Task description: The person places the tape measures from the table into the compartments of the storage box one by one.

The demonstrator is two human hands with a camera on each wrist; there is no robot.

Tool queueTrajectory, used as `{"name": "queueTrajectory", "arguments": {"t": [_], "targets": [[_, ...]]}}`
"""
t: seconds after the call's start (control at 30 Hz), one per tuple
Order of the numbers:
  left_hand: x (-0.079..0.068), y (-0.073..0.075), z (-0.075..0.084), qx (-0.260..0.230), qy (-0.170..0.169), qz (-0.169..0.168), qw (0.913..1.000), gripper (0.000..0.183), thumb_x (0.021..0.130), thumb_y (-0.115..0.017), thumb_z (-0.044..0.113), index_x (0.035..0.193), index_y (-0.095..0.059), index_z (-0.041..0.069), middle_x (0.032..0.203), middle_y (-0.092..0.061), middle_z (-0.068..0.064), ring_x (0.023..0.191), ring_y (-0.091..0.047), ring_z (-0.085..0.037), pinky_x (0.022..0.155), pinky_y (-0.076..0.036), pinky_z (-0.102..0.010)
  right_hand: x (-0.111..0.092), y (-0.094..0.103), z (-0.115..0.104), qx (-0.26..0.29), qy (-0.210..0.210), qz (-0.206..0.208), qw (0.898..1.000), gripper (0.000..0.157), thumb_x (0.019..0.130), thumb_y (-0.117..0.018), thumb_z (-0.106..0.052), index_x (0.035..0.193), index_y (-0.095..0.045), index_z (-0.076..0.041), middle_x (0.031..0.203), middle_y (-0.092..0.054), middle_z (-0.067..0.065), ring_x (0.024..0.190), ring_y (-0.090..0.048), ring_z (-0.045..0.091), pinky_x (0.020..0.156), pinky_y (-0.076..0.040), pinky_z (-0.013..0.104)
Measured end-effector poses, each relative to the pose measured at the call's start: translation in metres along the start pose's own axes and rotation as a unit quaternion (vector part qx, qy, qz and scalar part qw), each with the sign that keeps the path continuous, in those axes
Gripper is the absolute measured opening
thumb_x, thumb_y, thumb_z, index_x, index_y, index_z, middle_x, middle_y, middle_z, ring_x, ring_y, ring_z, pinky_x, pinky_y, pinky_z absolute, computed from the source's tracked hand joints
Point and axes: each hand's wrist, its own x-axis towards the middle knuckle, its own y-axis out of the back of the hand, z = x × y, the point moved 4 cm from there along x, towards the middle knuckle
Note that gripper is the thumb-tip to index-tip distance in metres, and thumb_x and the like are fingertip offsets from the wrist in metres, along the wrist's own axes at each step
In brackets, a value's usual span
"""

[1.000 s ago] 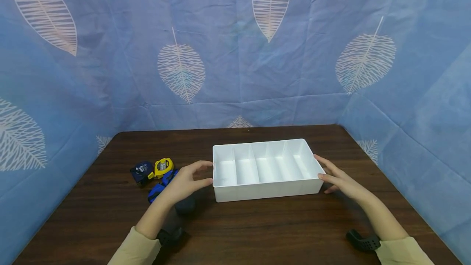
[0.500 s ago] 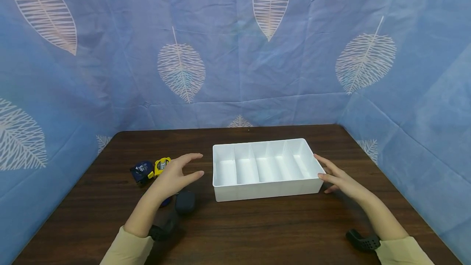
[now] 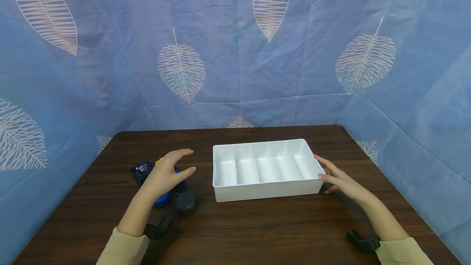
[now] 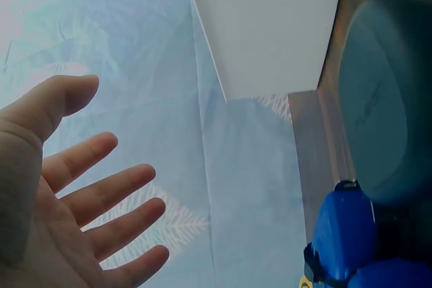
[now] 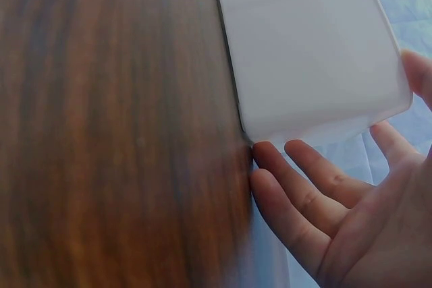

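A white box with several compartments lies on the dark wooden table. At its right end rests my right hand, thumb at the near corner and fingers along the end wall; the right wrist view shows the fingertips right at the box's lower edge. My left hand hovers left of the box, fingers spread, holding nothing. Below and behind it are a navy tape measure marked 5m, a mostly hidden yellow tape measure and blue cases. A dark grey rounded case lies beside the left wrist.
Blue leaf-patterned cloth hangs behind and on both sides of the table. Dark straps circle both wrists below the cream sleeves.
My left hand has drawn back from the box's left end, moving left over the tape measures and covering most of the yellow one. The right hand and box have stayed in place.
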Motion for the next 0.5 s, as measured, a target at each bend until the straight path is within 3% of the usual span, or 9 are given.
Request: {"name": "queueTrajectory", "arguments": {"t": [0.27, 0.5], "targets": [[0.003, 0.004, -0.011, 0.016, -0.012, 0.012, 0.9997, 0.055, 0.088, -0.071, 0.028, 0.135, -0.053, 0.005, 0.140, -0.047, -0.016, 0.133, -0.034, -0.037, 0.102, -0.026, -0.063, 0.000, 0.000, 0.001, -0.008, -0.005, 0.000, 1.000, 0.066, 0.101, -0.044, -0.019, 0.154, -0.005, -0.008, 0.145, -0.016, 0.037, 0.116, -0.041, 0.056, 0.069, -0.051, 0.048], [0.003, 0.013, -0.021, 0.038, -0.004, 0.028, 0.9989, 0.055, 0.088, -0.071, 0.028, 0.135, -0.053, 0.006, 0.144, -0.043, -0.017, 0.138, -0.024, -0.039, 0.101, -0.010, -0.070, 0.001, -0.001, 0.001, -0.009, -0.008, -0.003, 1.000, 0.066, 0.101, -0.043, -0.021, 0.154, -0.005, -0.008, 0.145, -0.016, 0.038, 0.116, -0.041, 0.056, 0.069, -0.051, 0.048]]}}
